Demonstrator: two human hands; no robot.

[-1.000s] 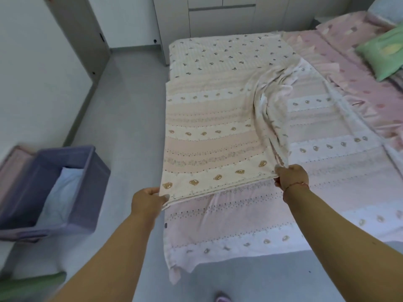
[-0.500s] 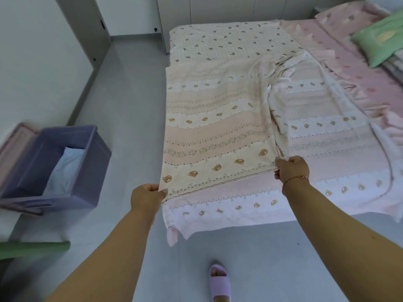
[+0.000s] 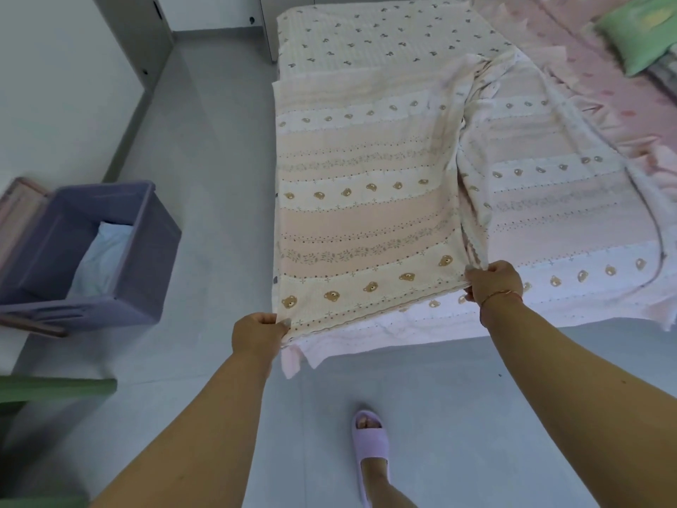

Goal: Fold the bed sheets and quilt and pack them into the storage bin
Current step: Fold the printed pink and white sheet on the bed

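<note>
Since a moment ago, the sheet (image 3: 366,214) has been pulled closer to the near edge of the bed, so less of it hangs down over the floor, and a foot in a purple slipper (image 3: 370,449) is now seen below.

The bed (image 3: 366,34) is seen at the top, covered by a pale cloth with small dark dots. The sheet is spread over it, with stripes of pink and cream and little brown bears. Its left half is folded over on itself and lies flat. A bunched ridge of cloth runs up the middle. The right half is spread out beside a pink blanket (image 3: 604,78). A green pillow (image 3: 637,31) is seen at the far right corner.

The purple bin (image 3: 139,273) is set on the grey floor, well apart from the bed on the left. Something light blue is lying inside it.

The near left corner of the folded sheet is pinched by the left hand (image 3: 256,335), with the fingers curled around the edge. The near edge by the bunched ridge is gripped by the right hand (image 3: 492,282), fingers curled over the cloth. A thin red band is worn on the right wrist.
</note>
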